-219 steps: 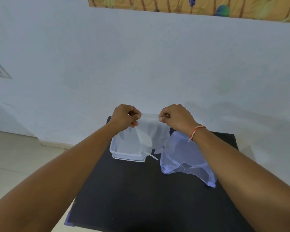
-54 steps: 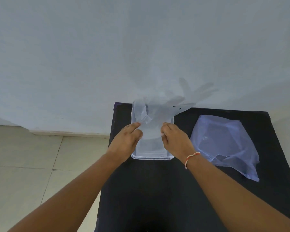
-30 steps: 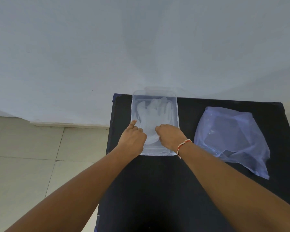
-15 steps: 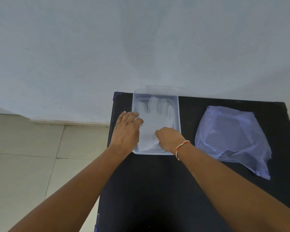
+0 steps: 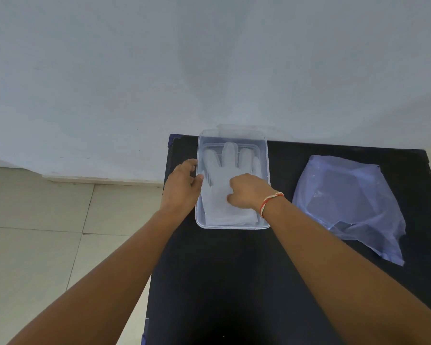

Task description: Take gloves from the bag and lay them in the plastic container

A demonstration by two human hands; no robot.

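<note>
On the near stretch of the black matte tabletop (image 5: 222,282) nothing lies but my two forearms, reaching forward. A little further on, my right hand (image 5: 248,194), with an orange and white thread bracelet (image 5: 269,203) at the wrist, is inside the clear rectangular plastic container (image 5: 234,226), fingers curled down and pressing on the palm of the thin translucent white glove (image 5: 222,175); I would call it closed onto the glove, though whether it pinches the film or only pushes on it I cannot tell. My left hand (image 5: 182,188) is just beside it, loosely open, fingers bent against the container's left wall, thumb at the rim, steadying it. The glove lies flat in the container, cuff toward me, its fingers spread toward the far end. To the right, apart from the container, the crumpled bluish see-through plastic bag (image 5: 348,202) lies slack on the table; whether more gloves are in it I cannot make out. Beyond the table's far edge is the pale plain wall (image 5: 209,70), with beige floor tiles (image 5: 47,232) off to the left.

I judge at least one glove is laid in, perhaps more stacked under it, and this one only needs smoothing; what is left depends on the bag's contents
</note>
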